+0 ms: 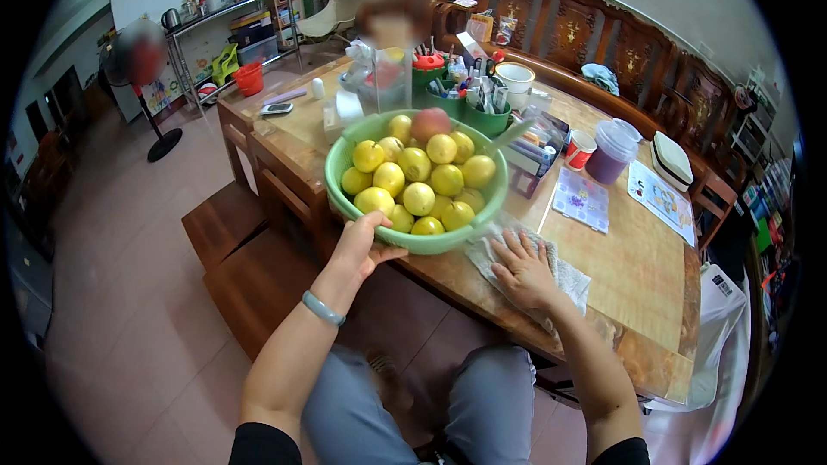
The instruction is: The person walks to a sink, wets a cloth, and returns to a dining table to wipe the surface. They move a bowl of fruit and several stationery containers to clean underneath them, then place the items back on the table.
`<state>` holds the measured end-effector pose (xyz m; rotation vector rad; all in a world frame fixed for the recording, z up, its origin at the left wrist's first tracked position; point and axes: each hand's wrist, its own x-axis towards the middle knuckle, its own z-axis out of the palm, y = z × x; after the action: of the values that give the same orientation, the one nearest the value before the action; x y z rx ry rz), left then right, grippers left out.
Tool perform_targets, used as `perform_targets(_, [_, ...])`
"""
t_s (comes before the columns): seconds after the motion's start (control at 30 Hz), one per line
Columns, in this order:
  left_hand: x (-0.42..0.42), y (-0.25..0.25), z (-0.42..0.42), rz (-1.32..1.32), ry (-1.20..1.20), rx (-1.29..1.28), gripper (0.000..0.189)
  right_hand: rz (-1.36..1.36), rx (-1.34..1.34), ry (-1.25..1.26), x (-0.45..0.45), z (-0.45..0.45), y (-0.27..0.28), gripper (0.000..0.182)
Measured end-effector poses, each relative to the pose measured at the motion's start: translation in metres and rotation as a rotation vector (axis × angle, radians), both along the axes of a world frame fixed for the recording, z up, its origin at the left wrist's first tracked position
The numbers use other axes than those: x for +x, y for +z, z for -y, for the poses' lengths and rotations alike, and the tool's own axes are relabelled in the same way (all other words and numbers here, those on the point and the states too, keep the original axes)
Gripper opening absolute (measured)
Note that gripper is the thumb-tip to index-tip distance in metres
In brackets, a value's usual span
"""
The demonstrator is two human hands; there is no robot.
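Observation:
My left hand (pixel 363 247) grips the near left rim of a light green plastic basket (pixel 446 244), thumb over the edge and fingers beneath. Many yellow round fruits, which look like passion fruit (pixel 413 165), fill it, with one reddish fruit (pixel 431 124) on top at the back. The basket is tipped slightly towards me above the table's near edge; whether its base touches the table is hidden. Flat on a pale grey cloth (pixel 572 281) rests my right hand (pixel 524 270), fingers a little apart. The cloth lies on the wooden table (pixel 639 278), right of the basket.
Green pen holders (pixel 489 117), an organizer box (pixel 533 161), a paper cup (pixel 580 150) and a lidded purple tub (pixel 610 152) stand behind the basket. A compartment tray (pixel 580 200) lies right. Wooden chairs (pixel 284 174) line the left side. A person (pixel 391 26) is across the table.

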<state>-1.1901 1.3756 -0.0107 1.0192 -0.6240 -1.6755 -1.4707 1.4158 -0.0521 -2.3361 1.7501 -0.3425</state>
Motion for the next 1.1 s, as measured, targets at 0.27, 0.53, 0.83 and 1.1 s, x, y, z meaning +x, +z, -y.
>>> perform_targets(0.27, [-0.009, 0.000, -0.052, 0.019, -0.026, -0.026, 0.037, 0.647, -0.431, -0.015, 0.034, -0.014, 0.085, 0.014])
perform_targets(0.53, [-0.017, -0.006, -0.061, 0.130, -0.024, -0.008, 0.038, -0.205, -0.452, 0.478, 0.120, 0.086, 0.120, 0.044])
perform_targets(0.83, [-0.013, -0.014, -0.064, 0.141, 0.006, -0.081, 0.051, -0.304, -0.121, 0.680, 0.121, 0.116, 0.145, 0.034])
perform_targets(1.1, [-0.012, -0.013, -0.063, 0.118, -0.015, -0.115, 0.056, -0.251, -0.012, 0.590, 0.114, 0.117, 0.151, 0.031])
